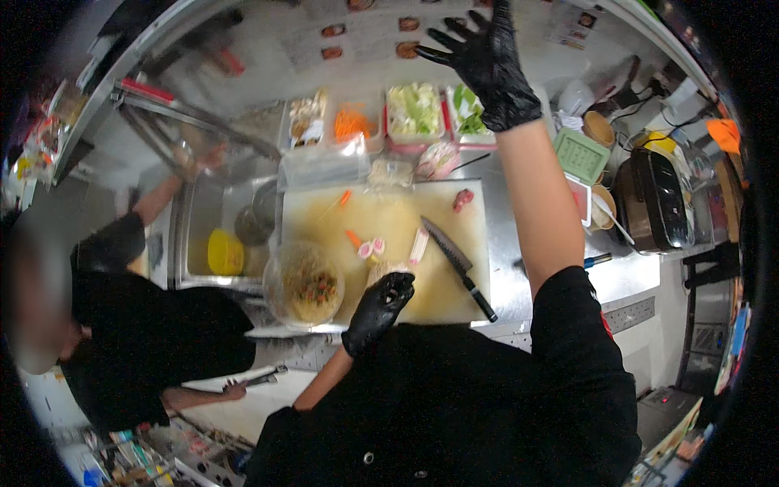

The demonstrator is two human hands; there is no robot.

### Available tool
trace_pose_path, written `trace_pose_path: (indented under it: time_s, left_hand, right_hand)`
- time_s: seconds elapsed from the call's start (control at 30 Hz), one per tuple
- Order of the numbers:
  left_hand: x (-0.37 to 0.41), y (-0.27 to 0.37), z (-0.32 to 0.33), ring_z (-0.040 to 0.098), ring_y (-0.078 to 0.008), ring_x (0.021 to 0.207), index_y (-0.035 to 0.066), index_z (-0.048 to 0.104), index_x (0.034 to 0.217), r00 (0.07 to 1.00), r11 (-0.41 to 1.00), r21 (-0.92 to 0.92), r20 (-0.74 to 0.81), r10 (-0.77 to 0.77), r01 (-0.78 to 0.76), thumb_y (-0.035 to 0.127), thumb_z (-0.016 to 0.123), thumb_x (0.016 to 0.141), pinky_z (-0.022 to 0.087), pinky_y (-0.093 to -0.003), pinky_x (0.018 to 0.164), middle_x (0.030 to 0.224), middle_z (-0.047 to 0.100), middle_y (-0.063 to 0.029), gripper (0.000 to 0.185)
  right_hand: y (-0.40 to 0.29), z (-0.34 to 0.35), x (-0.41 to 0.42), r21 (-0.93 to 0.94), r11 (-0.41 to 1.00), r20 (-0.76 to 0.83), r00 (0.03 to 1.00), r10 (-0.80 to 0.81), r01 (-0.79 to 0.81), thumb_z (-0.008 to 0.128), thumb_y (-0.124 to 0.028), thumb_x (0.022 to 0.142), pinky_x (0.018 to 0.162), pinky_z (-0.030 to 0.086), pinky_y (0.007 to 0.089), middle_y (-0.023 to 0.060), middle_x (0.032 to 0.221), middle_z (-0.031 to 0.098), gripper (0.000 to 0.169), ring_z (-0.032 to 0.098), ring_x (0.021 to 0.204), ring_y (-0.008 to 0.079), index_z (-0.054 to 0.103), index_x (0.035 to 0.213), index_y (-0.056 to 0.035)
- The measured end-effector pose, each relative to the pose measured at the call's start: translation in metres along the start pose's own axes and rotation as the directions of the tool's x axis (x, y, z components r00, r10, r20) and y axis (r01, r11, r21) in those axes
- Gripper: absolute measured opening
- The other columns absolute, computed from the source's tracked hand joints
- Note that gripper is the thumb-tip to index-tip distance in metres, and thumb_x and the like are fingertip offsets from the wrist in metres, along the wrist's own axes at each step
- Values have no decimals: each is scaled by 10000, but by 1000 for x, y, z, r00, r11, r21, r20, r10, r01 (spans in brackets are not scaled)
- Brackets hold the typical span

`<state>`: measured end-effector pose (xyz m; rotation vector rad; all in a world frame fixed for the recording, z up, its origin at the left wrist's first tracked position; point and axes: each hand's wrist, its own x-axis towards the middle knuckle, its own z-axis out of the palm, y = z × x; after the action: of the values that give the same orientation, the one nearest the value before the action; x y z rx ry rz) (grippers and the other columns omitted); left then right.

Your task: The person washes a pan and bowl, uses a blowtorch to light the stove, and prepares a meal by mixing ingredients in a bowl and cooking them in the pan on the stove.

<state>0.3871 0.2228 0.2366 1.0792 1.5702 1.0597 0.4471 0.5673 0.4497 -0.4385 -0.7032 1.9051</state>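
Note:
My right hand [490, 70] in a black glove is raised at the top of the head view, fingers spread, holding nothing. My left hand [380, 310], also black-gloved, curls at the near edge of a white cutting board [389, 210]. It rests against a pale bundle of food [389, 268], partly hidden behind the fingers; whether it grips this is unclear. Beside the bundle lie pink-edged white slices [371, 248], a carrot piece [353, 238] and a pink-and-white stick [419, 245]. A black-handled kitchen knife [453, 255] lies diagonally at the right. A small piece of raw meat [462, 199] sits farther back.
Behind the board stand tubs of shredded carrot [353, 125], chopped cabbage [415, 112] and green leaves [468, 115]. A bowl of mixed food [310, 286] stands left, beside a sink [201, 243]. At left, a co-worker [152, 341] holds tongs [265, 377]. A rice cooker [654, 198] stands right.

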Motion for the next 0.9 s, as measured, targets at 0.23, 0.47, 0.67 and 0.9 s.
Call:
trace_pose_path:
  time_s: [0.23,0.47,0.67,0.9]
  left_hand:
    - [-3,-12,-7,580,-117,845,22,582,1102,997,997,54,65,45,-49,144,624,862,469,-265,776,964,635,-65,273]
    - [-2,-29,-19,605,-144,883,-9,584,1049,936,862,-427,327,-134,273,80,566,889,482,-266,784,1012,630,-83,184]
    - [-4,-50,-7,589,-161,841,-29,579,1057,744,997,17,666,45,-76,65,515,854,480,-281,747,981,611,-81,233]
    - [-46,-46,44,590,-166,777,-24,583,1066,502,941,-41,837,216,-337,97,502,841,477,-273,688,906,625,-88,268]
  right_hand:
    - [161,-127,-118,-766,628,207,978,38,138,536,-205,887,804,423,286,68,936,570,217,518,876,159,593,1009,-35]
    - [217,-256,-318,-996,64,-56,997,46,-59,421,-244,959,437,359,323,12,548,453,279,422,470,125,536,1102,-35]
    - [184,-225,-422,-633,764,-442,870,-220,-128,614,-563,786,508,372,298,14,632,457,528,417,548,103,524,700,-50]
    - [89,-235,-598,-483,869,-767,531,-360,-108,570,-310,860,639,524,287,59,1136,608,510,592,838,113,461,1303,-82]
